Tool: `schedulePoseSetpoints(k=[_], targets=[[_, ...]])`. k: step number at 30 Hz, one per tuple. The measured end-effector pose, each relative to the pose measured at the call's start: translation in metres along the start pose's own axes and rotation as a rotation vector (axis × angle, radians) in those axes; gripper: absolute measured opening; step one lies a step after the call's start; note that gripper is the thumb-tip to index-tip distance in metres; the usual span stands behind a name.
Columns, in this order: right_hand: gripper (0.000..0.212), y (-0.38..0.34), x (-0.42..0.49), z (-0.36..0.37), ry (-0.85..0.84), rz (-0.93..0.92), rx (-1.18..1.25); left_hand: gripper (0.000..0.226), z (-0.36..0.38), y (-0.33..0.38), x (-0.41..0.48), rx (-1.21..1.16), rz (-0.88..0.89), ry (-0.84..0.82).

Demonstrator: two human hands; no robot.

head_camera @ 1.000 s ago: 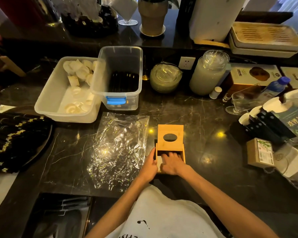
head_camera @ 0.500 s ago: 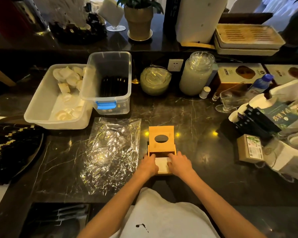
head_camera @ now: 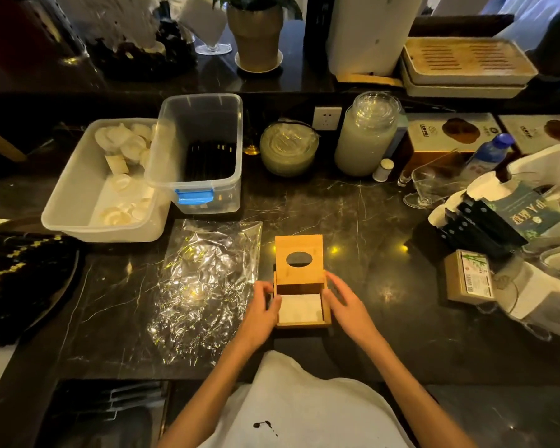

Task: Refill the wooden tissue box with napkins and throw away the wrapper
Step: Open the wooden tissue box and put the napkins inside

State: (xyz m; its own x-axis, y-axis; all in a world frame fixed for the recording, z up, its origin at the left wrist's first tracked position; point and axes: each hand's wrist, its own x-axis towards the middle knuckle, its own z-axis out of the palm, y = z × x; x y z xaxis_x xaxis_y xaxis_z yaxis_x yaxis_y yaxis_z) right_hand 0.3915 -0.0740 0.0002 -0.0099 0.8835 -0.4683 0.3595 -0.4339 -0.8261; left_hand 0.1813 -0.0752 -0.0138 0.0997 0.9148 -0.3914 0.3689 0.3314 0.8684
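Note:
The wooden tissue box (head_camera: 304,324) stands on the dark marble counter just ahead of me. Its hinged lid (head_camera: 299,245), with an oval slot, is tipped up and back. A stack of white napkins (head_camera: 300,308) lies flat inside. My left hand (head_camera: 262,313) rests against the box's left wall with its fingers loosely curled. My right hand (head_camera: 345,302) is beside the right wall, fingers apart, holding nothing. The clear crinkled wrapper (head_camera: 204,286) lies flat on the counter to the left of the box.
Two plastic bins (head_camera: 78,202) (head_camera: 230,192) stand behind the wrapper. A dark tray (head_camera: 26,279) sits at the far left. A small cardboard box (head_camera: 469,281), napkin packs and glassware crowd the right. Jars (head_camera: 366,137) line the back wall.
Both hands have lifted off the napkins they were pressing down and moved apart to the box's two sides. The napkin stack now shows uncovered.

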Motion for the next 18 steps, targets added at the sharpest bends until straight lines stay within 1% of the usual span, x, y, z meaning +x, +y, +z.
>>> schedulePoseSetpoints(k=[2,3,4,6,7,12,15,18], targets=[[0.056,-0.003,-0.002,-0.003,-0.079,0.154,0.329,0.045,-0.003,0.0,-0.003,-0.326,-0.158,-0.041],[0.053,-0.007,-0.002,-0.002,-0.13,0.21,0.413,0.057,-0.001,0.001,-0.002,-0.471,-0.223,-0.092],[0.046,-0.011,-0.002,-0.001,-0.164,0.228,0.421,0.059,0.0,0.003,-0.001,-0.561,-0.247,-0.141],[0.027,-0.018,-0.001,0.004,-0.173,0.206,0.35,0.048,0.003,0.01,0.004,-0.549,-0.227,-0.179],[0.024,-0.019,0.0,0.005,-0.16,0.193,0.334,0.044,0.004,0.012,0.006,-0.528,-0.217,-0.172],[0.027,-0.015,0.002,0.007,-0.119,0.182,0.308,0.039,0.007,0.013,0.01,-0.49,-0.236,-0.165],[0.024,-0.012,0.002,0.005,-0.143,0.179,0.304,0.041,0.009,0.01,0.008,-0.482,-0.222,-0.15],[0.02,-0.014,0.005,-0.008,-0.153,0.2,0.407,0.049,0.003,0.01,0.015,-0.482,-0.237,-0.109]])
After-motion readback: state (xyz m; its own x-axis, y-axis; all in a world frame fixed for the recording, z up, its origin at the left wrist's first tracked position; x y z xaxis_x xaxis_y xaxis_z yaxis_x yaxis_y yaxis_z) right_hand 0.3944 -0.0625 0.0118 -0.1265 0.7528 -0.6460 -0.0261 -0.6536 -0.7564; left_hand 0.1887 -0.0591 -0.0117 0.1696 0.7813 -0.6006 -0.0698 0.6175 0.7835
